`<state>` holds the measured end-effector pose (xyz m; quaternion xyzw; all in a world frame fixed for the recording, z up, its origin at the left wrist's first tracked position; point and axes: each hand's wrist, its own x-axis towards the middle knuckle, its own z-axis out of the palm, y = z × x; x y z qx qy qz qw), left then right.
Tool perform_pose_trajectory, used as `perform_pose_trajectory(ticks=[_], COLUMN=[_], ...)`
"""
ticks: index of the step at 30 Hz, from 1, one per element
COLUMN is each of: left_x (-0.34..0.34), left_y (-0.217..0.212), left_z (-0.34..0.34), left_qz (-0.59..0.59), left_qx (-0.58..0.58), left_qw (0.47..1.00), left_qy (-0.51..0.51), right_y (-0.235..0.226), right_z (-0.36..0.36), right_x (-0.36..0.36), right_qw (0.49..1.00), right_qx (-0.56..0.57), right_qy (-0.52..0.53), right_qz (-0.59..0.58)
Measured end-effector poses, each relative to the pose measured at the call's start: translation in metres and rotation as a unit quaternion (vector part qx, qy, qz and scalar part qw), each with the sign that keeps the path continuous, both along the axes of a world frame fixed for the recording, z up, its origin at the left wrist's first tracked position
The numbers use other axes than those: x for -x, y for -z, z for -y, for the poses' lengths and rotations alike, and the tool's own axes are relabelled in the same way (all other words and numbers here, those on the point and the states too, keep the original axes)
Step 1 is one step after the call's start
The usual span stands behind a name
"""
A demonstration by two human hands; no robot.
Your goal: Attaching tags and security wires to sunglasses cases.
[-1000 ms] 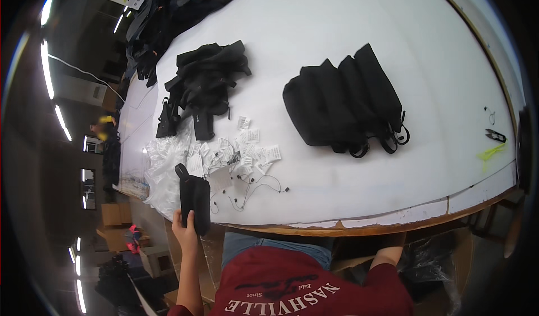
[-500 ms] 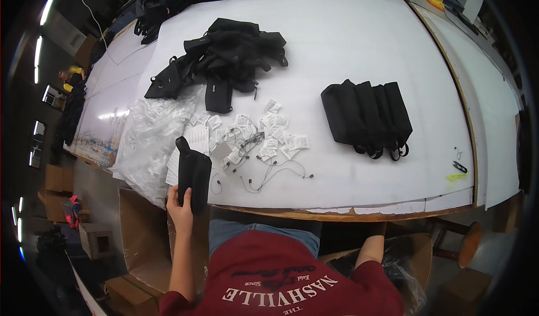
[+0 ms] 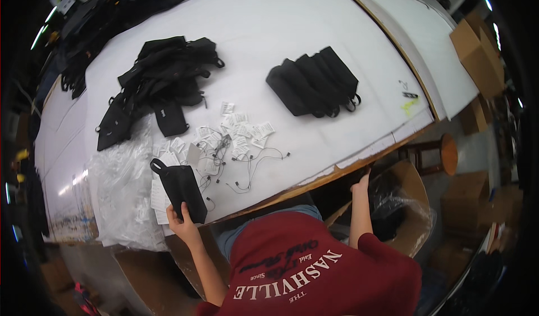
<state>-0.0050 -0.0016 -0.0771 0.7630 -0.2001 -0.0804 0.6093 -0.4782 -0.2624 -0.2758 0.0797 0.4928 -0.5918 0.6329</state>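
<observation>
My left hand (image 3: pixel 184 226) grips the lower end of a small black fabric pouch (image 3: pixel 183 191), thumb on its face, at the near table edge. A loop sticks out from the pouch's far end. Low on the right, my right hand (image 3: pixel 361 184) is beside the table's front edge, over an open carton (image 3: pixel 422 195); its fingers are hard to make out against the dark behind. Beyond the held pouch lie white printed tags (image 3: pixel 241 129) and thin dark strings (image 3: pixel 251 173). A loose heap of black pouches (image 3: pixel 163 71) sits farther back, and a row of overlapping pouches (image 3: pixel 314 84) lies to the right.
Crumpled clear plastic bags (image 3: pixel 120 195) spread along the left of the white table (image 3: pixel 247 46). Small thread snips (image 3: pixel 410 94) lie near the right edge. A wooden stool (image 3: pixel 448 154) and brown boxes (image 3: pixel 477 57) stand at the right. Dark fabric (image 3: pixel 123 12) covers the far left.
The view has swung to the right, so the table appears shifted left and tilted. My right hand has come into sight above the carton. The left hand still holds the pouch.
</observation>
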Motion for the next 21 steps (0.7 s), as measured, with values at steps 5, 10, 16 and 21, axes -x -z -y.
perform_pose_trajectory(ticks=[5,10,16,21], left_x=[-0.011,-0.012,-0.007,-0.003], left_y=[0.014,0.018,0.016,0.015], left_z=[0.012,0.019,0.014,0.012], left_qz=[-0.021,-0.023,-0.046,-0.023], left_qx=[0.004,0.026,0.055,0.026], left_qw=[0.999,0.998,0.996,0.996], left_qy=[0.039,0.053,0.059,0.083], right_y=[-0.048,-0.122,-0.161,-0.168], right_z=[-0.022,-0.01,-0.002,0.006], right_x=[-0.001,-0.006,-0.013,-0.017], right_qw=[0.856,0.704,0.628,0.594], right_qx=[-0.145,0.007,0.062,0.11], right_qy=[0.114,0.135,0.061,0.015], right_qz=[-0.483,-0.697,-0.773,-0.797])
